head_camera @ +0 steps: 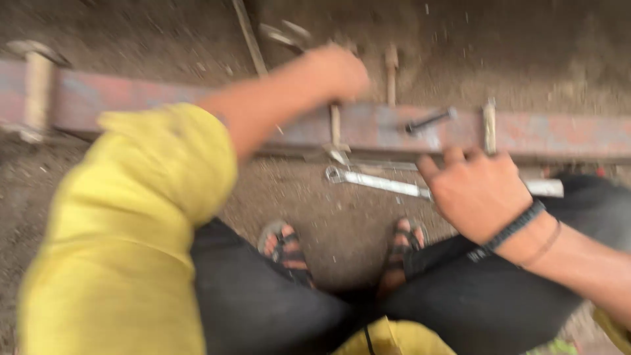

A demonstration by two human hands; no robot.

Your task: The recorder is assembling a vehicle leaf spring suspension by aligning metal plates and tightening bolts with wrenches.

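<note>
A closed fist is formed by the left hand, reached out over the far edge of the rusty steel beam that lies across the dirt floor. A thin upright rod runs down from under the fist across the beam face; whether the rod is actually gripped cannot be told, since the frame is blurred by motion. The right hand is held open with the fingers spread, just short of the beam and directly over the shaft of a silver spanner lying on the floor; contact with the spanner cannot be confirmed.

The step in hand is judged to be the fitting or tightening of a fastener on the beam. The next move is judged to call for the spanner to be grasped and set squarely on its fastener while the rod is steadied.

Count, outward from the left hand:
- Upright rods or pegs at the beam: three made out, including one beyond the fist and one nearer the right hand.
- Dark bolt lying on the beam face: one.
- Spanner: one.
- Pale cylinder at the beam's far left end: one.
- Sandalled feet: two, below both hands.
</note>
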